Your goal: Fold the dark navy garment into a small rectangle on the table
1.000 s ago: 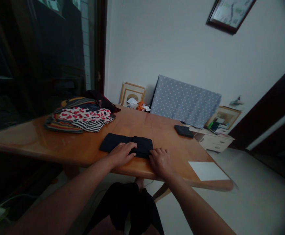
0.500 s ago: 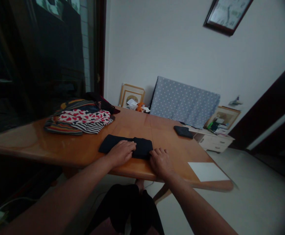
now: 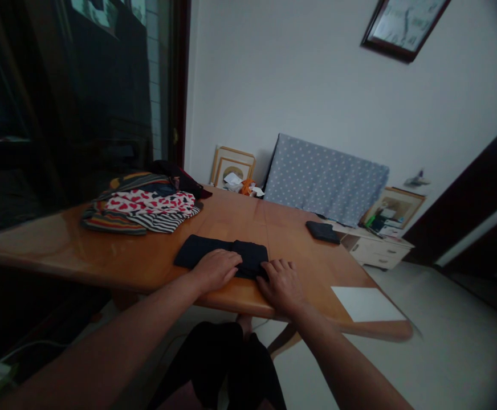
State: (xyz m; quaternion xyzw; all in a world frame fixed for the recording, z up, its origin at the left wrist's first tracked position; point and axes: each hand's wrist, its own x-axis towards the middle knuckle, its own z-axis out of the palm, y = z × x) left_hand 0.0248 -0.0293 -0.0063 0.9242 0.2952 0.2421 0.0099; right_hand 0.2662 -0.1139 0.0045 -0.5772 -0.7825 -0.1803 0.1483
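A dark navy garment point(image 3: 251, 253), folded into a long flat strip, lies near the front edge of the wooden table. Across its middle rests my left hand point(image 3: 218, 267), palm down with the fingers stretched out over the cloth. My right hand point(image 3: 280, 279) is at the garment's right end, its fingers apart and lying partly on the table, with the thumb against the cloth's corner. Part of the garment's near edge is hidden under my left hand.
A pile of patterned clothes point(image 3: 146, 205) sits at the table's left. Toward the right edge are a dark folded cloth point(image 3: 322, 232) and a white sheet point(image 3: 368, 303). Beyond the table point(image 3: 231, 213) stand a polka-dot covered object point(image 3: 325, 179) and a low white cabinet point(image 3: 377, 250).
My left hand has slid slightly to the right over the garment. My right hand stays at its right end. The whole view has shifted a little.
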